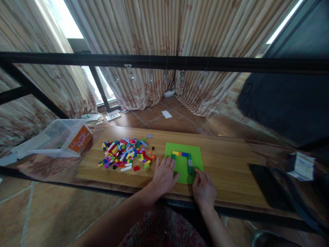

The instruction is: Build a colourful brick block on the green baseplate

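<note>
Brick outline [190, 163], long axis pointing away, nearside open

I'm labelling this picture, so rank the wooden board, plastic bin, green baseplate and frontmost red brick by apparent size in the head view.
1. Wooden board
2. Plastic bin and green baseplate: too alike to rank
3. Frontmost red brick
</note>
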Motion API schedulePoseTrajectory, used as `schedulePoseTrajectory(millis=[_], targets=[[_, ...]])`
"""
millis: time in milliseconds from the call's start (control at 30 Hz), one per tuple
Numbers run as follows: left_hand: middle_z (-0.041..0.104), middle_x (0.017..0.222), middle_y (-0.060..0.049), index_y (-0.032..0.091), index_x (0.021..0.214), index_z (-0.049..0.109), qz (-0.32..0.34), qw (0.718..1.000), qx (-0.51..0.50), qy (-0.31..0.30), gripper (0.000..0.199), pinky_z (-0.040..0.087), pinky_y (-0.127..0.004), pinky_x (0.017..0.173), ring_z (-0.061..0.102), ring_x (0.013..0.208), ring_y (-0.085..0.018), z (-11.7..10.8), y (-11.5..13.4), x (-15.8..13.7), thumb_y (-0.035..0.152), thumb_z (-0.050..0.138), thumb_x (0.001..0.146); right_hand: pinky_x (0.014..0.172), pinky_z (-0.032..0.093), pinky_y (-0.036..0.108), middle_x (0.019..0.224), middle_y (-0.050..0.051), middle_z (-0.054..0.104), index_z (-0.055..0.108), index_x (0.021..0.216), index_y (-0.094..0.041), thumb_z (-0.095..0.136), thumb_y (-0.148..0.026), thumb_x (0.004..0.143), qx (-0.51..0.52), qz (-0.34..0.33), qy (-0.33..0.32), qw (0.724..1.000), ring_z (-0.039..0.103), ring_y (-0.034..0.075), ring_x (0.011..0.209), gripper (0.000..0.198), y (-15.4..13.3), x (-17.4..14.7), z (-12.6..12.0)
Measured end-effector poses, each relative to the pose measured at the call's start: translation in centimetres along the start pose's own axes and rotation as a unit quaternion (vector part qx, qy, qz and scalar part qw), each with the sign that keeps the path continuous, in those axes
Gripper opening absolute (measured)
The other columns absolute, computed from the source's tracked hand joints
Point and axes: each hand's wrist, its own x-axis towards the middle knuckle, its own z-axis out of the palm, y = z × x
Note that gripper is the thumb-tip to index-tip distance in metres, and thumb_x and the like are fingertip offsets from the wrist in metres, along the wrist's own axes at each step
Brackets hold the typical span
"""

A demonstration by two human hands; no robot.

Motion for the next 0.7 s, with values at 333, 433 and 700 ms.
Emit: schedulePoseTrajectory(millis=[333,433,700], targets=[[0.038,0.147,-0.017,0.008,0.140,0.037,-0.016,0.999,0.043,-0.007,0.068,0.026,-0.055,0.108,0.034,0.134,-0.032,1.1,0.9,1.2,0.051,0.044,0.088,0.070,0.043,0.028,0.096,0.008,0.067,0.066,0.104,-0.017,0.038,-0.024,0.091,0.003,-0.009,0.009,1.000,0.060,0.019,0.084,0.032,0.2,-0.1,0.2],[0.035,0.149,-0.017,0.007,0.141,0.035,-0.005,0.998,0.059,-0.006,0.070,0.025,-0.054,0.110,0.028,0.138,-0.032,1.7,0.8,1.6,0.054,0.037,0.091,0.068,0.042,0.028,0.094,0.007,0.067,0.066,0.105,-0.018,0.038,-0.024,0.091,0.002,-0.009,0.010,1.000,0.060,0.019,0.082,0.031,0.2,-0.1,0.2],[0.035,0.148,-0.020,0.004,0.141,0.034,0.024,0.998,0.059,0.001,0.072,0.019,-0.053,0.113,0.026,0.140,-0.031,2.4,0.3,1.5,0.055,0.030,0.092,0.072,0.043,0.028,0.094,0.008,0.067,0.066,0.104,-0.018,0.039,-0.024,0.092,0.010,-0.010,0.005,1.000,0.060,0.019,0.086,0.030,0.2,-0.1,0.0]])
